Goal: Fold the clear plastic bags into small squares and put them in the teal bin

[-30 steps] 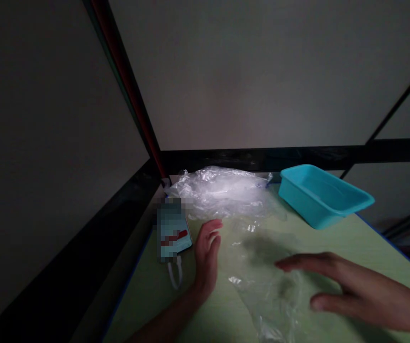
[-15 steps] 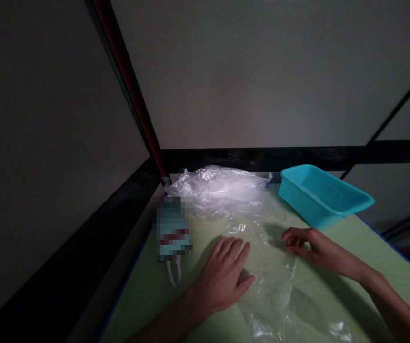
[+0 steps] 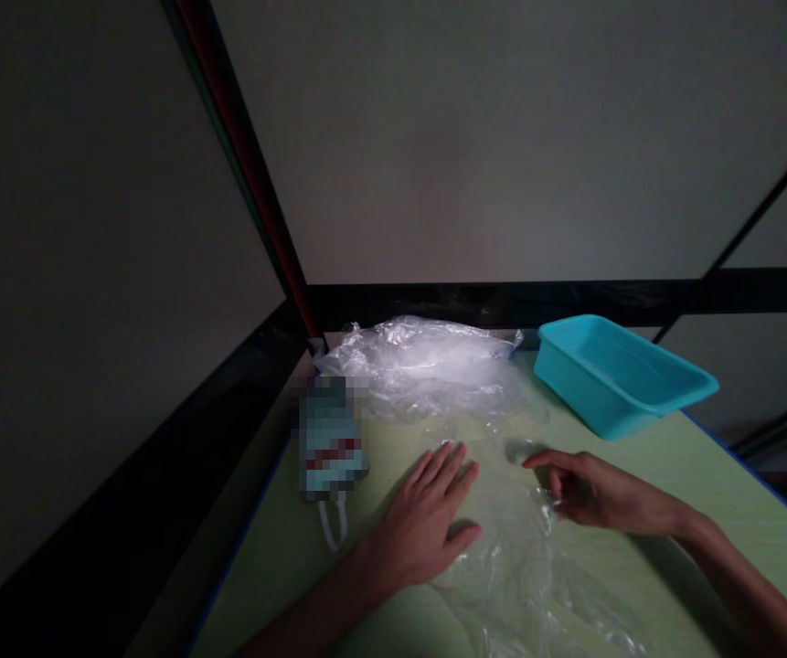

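Note:
A thin clear plastic bag lies spread and wrinkled on the green tabletop, running toward the near edge. My left hand rests flat on its left side, fingers stretched forward and thumb apart. Along the bag's right edge is my right hand, its index finger extended to the left and the other fingers bent beneath. The fingertips sit at the plastic, but no firm hold on it shows.
Behind the hands lies a heap of clear plastic bags against the wall. A turquoise plastic basin stands at the back right. On the left is a pixelated flat item with a white loop. The green table has a blue edge.
My right hand has shifted slightly and straightened its index finger, which was curled before. The bag's near right part has drawn in to the left. My left hand has barely moved.

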`<action>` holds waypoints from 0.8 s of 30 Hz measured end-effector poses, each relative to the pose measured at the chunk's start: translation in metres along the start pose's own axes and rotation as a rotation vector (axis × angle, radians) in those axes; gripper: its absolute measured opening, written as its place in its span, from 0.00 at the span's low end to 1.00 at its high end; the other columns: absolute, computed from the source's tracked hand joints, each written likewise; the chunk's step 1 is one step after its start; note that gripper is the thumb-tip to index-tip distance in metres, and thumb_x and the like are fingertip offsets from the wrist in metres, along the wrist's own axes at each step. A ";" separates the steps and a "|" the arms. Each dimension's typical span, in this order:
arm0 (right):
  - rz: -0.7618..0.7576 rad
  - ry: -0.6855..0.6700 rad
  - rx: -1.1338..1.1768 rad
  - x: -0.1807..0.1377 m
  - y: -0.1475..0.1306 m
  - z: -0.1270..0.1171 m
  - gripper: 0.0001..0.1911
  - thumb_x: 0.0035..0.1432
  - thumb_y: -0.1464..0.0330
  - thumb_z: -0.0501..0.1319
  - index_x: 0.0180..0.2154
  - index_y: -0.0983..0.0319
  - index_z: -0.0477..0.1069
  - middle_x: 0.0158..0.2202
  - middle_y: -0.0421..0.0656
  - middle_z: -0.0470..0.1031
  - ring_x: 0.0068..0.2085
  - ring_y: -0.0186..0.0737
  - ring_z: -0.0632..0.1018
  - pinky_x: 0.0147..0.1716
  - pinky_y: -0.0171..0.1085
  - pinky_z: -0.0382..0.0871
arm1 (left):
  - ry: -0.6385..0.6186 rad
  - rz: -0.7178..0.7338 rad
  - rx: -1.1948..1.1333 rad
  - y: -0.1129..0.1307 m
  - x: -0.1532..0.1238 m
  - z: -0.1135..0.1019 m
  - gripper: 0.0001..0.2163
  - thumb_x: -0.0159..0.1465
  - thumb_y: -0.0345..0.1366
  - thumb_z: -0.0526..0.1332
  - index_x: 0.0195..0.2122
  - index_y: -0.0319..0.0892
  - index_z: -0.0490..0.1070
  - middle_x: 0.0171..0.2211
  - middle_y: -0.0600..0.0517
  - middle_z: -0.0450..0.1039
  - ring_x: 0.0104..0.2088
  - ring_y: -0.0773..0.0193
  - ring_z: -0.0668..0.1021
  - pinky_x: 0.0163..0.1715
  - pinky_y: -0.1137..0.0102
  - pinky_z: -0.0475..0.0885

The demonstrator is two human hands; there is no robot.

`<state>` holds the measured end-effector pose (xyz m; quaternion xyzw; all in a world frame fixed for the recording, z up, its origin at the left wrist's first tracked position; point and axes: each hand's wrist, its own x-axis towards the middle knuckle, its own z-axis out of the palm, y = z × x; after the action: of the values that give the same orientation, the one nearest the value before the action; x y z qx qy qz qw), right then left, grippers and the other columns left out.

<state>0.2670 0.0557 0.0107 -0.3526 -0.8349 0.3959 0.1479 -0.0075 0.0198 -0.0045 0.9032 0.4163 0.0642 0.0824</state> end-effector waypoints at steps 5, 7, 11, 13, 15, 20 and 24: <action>0.138 0.004 0.000 -0.011 -0.002 -0.017 0.23 0.51 0.72 0.56 0.51 0.59 0.58 0.27 0.36 0.62 0.25 0.33 0.67 0.24 0.33 0.64 | 0.033 -0.004 0.025 0.002 -0.003 0.005 0.30 0.61 0.47 0.54 0.61 0.45 0.45 0.63 0.49 0.39 0.62 0.55 0.45 0.59 0.59 0.46; 0.178 0.044 -0.038 -0.016 -0.002 -0.022 0.21 0.52 0.71 0.55 0.49 0.59 0.59 0.26 0.36 0.62 0.25 0.33 0.67 0.23 0.33 0.64 | 0.048 -0.006 0.035 0.003 -0.004 0.006 0.30 0.60 0.48 0.54 0.61 0.45 0.45 0.63 0.49 0.40 0.62 0.55 0.45 0.59 0.59 0.46; 0.215 0.070 -0.130 -0.026 0.004 -0.031 0.18 0.54 0.71 0.52 0.48 0.60 0.59 0.23 0.35 0.62 0.23 0.34 0.67 0.22 0.32 0.62 | 0.066 -0.018 0.040 0.004 -0.005 0.006 0.30 0.61 0.50 0.52 0.61 0.45 0.45 0.63 0.49 0.40 0.62 0.56 0.45 0.59 0.59 0.46; 0.219 0.099 -0.208 -0.028 0.008 -0.034 0.17 0.52 0.72 0.52 0.46 0.61 0.60 0.21 0.35 0.62 0.22 0.34 0.66 0.20 0.32 0.61 | 0.066 -0.024 0.038 0.004 -0.006 0.006 0.30 0.61 0.50 0.51 0.61 0.45 0.45 0.63 0.49 0.40 0.62 0.56 0.45 0.59 0.59 0.46; 0.217 0.196 -0.316 -0.024 0.008 -0.034 0.15 0.51 0.73 0.52 0.44 0.62 0.63 0.21 0.36 0.64 0.21 0.35 0.67 0.20 0.33 0.62 | 0.064 -0.033 0.034 0.006 -0.006 0.006 0.30 0.61 0.49 0.52 0.61 0.45 0.45 0.63 0.49 0.40 0.62 0.55 0.45 0.59 0.59 0.46; 0.063 0.451 -0.420 0.011 -0.021 0.005 0.16 0.59 0.70 0.46 0.48 0.65 0.62 0.46 0.51 0.70 0.45 0.43 0.72 0.45 0.41 0.67 | 0.096 -0.076 0.035 0.013 -0.005 0.012 0.30 0.62 0.49 0.51 0.61 0.44 0.44 0.63 0.48 0.38 0.62 0.54 0.45 0.59 0.58 0.47; -0.091 0.210 -0.526 0.036 -0.038 0.051 0.26 0.62 0.63 0.47 0.60 0.64 0.49 0.62 0.48 0.51 0.61 0.44 0.55 0.57 0.45 0.52 | 0.112 -0.094 0.030 0.017 -0.007 0.016 0.28 0.62 0.50 0.49 0.61 0.44 0.46 0.63 0.49 0.39 0.62 0.54 0.44 0.59 0.58 0.46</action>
<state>0.1967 0.0355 0.0059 -0.3802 -0.9040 0.1200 0.1545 0.0040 0.0020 -0.0166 0.8788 0.4632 0.1042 0.0482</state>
